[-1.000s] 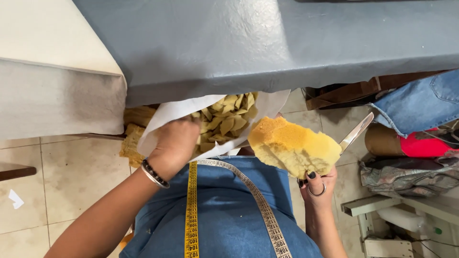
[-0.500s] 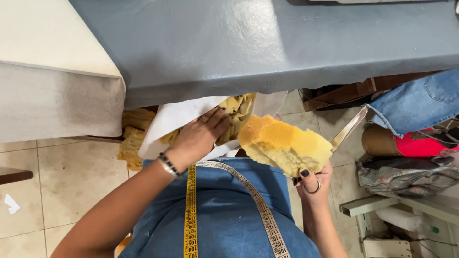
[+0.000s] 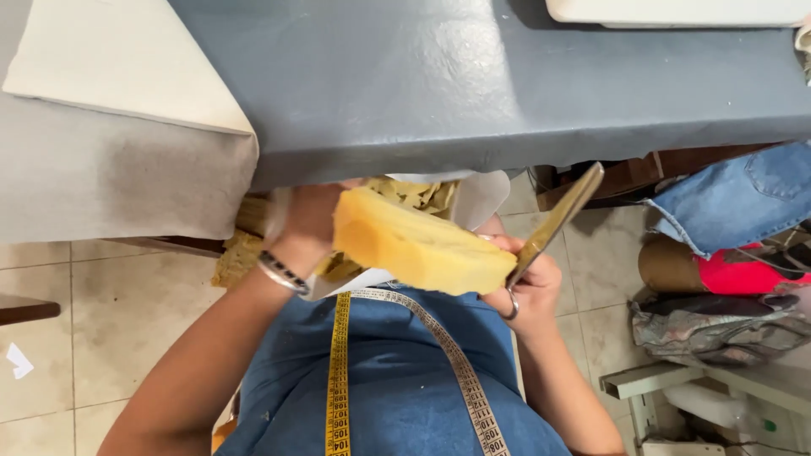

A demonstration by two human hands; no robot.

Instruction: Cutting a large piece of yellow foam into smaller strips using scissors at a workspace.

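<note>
A thick yellow foam piece [image 3: 414, 245] is held in front of my chest, below the grey table edge. My right hand [image 3: 528, 283] grips a pair of metal scissors [image 3: 557, 221] with the blades pointing up and right, and its fingers press against the foam's right end. My left hand [image 3: 306, 226], with a bracelet on the wrist, is blurred at the foam's left end. Its fingers are hidden behind the foam. Behind the foam, a white bag [image 3: 483, 196] under the table holds several yellow foam scraps [image 3: 418, 192].
A grey padded table [image 3: 473, 84] spans the top, with a beige cloth [image 3: 110, 127] over its left part. A yellow measuring tape [image 3: 338, 371] hangs down my blue top. Denim [image 3: 743, 198], a cardboard roll [image 3: 667, 263] and red fabric lie at right on the tiled floor.
My left hand has come out of the scrap bag and risen to the foam's left end. The foam and scissors have moved up and to the left, closer to the table edge.
</note>
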